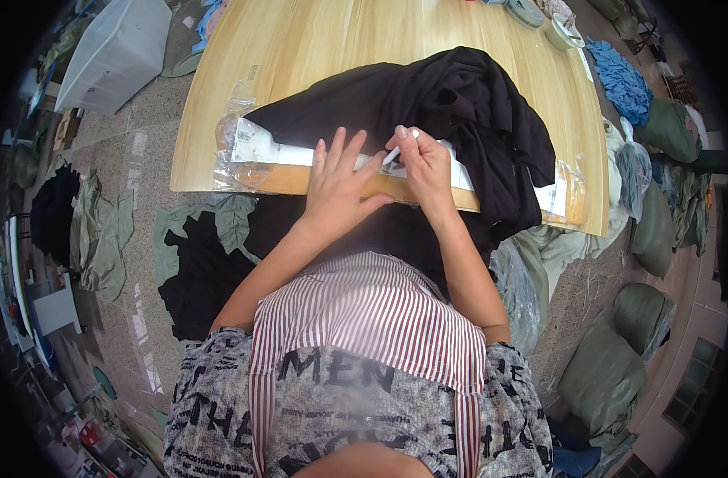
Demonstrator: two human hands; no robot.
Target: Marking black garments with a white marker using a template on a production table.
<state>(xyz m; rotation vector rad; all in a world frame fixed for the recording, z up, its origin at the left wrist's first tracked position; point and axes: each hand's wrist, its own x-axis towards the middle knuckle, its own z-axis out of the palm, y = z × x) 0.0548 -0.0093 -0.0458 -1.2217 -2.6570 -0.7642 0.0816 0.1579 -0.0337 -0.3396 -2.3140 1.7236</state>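
Black cloth [467, 99] lies bunched over the front of a wooden table [316, 48], and more of it hangs down past the near edge. Along that edge runs a white paper strip [256, 145] under clear tape. My left hand [337, 187] rests flat on the strip and the cloth's edge, fingers spread. In my right hand [427, 173] is a slim white pen [392, 156], pinched between thumb and fingers, its tip pointing down to the left near my left fingertips. What the tip touches is too small to make out.
A white plastic bin [115, 52] stands on the floor at the far left. Tape rolls [526, 11] and a small white tub [565, 33] sit at the table's far right. Green sacks [607, 362] and a blue cloth heap [619, 80] line the right side. Dark garments [200, 275] lie at lower left.
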